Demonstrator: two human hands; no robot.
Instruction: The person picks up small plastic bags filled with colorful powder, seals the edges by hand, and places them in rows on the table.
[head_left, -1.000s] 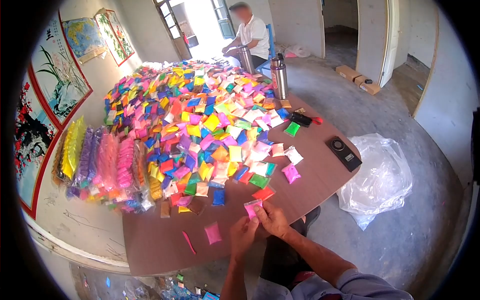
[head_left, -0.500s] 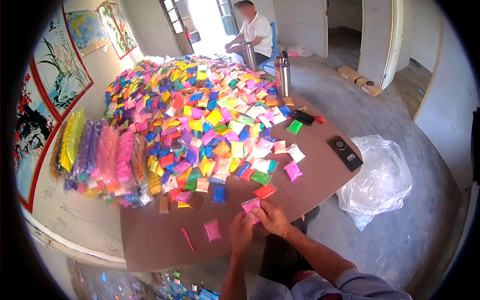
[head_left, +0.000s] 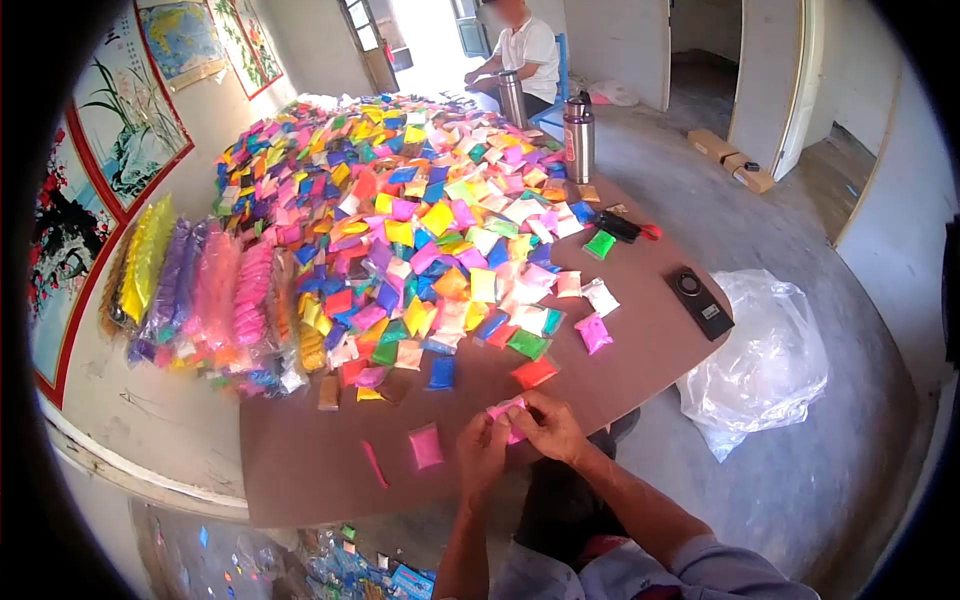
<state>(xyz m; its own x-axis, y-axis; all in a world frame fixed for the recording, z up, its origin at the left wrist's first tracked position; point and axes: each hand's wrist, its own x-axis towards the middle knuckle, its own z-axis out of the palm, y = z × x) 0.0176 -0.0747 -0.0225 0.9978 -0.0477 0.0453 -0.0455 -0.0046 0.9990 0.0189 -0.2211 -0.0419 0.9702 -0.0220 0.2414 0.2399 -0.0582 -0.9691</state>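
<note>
Both my left hand [head_left: 484, 448] and my right hand [head_left: 550, 425] are closed on one small pink packet [head_left: 507, 410] above the table's near edge. Fingers and thumbs pinch its top and cover much of it. Left of my hands, another pink packet [head_left: 425, 446] lies flat on the brown table [head_left: 310, 470]. Beside that is a thin pink strip [head_left: 374, 464]. Just beyond my hands lie a red packet [head_left: 534, 373] and a blue packet [head_left: 440, 373].
A large heap of coloured packets [head_left: 400, 230] covers the table's far part, with long bags of packets [head_left: 210, 290] at left. Steel flasks [head_left: 579, 145] and a black device [head_left: 698, 300] stand or lie at right. A clear plastic bag [head_left: 755, 360] is on the floor; a person [head_left: 525, 55] sits behind.
My fingers have shifted on the pink packet, covering more of it, and my right hand sits slightly higher. The view has moved a little.
</note>
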